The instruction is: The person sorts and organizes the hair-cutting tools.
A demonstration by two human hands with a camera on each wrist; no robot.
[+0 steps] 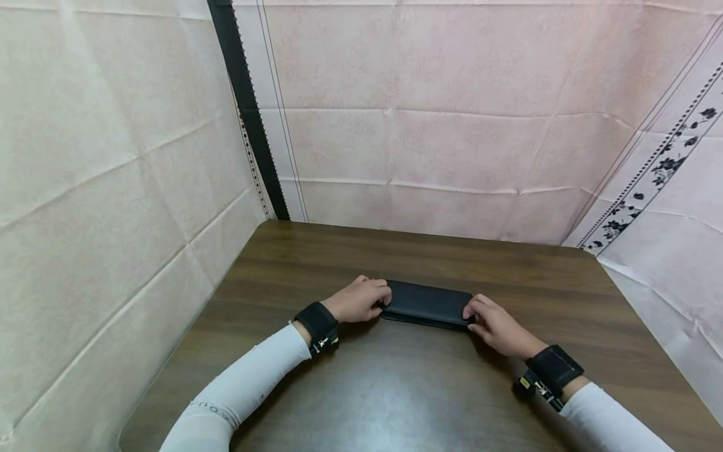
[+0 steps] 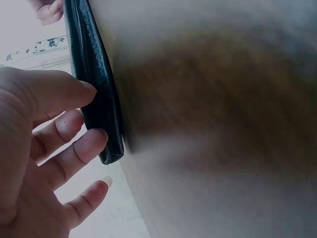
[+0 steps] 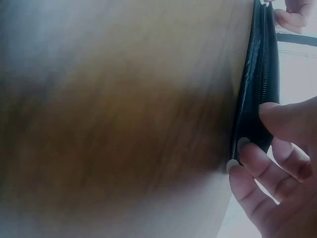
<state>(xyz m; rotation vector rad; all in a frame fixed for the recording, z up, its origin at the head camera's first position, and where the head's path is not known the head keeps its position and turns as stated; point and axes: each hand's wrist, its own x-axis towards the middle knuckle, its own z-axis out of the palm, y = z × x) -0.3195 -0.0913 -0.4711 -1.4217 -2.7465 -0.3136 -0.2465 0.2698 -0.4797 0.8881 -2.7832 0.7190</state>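
Partly covered by fingers: both ends of a black wallet (image 1: 427, 301), pinched at one end by the left hand (image 1: 361, 299), at the other by the right hand (image 1: 497, 325). Located on the wooden tabletop (image 1: 390, 389), short of its far edge, with open wood before and behind. Blurred close-up in both wrist views, yet revealing a zipper (image 3: 264, 69), indistinguishable from the head.

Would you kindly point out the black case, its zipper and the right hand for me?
Black case (image 1: 427, 302): head view, on the middle of its upper face.
Zipper (image 3: 264, 69): right wrist view, on the teeth along the case's edge.
Right hand (image 1: 498, 325): head view, on the back of the hand.
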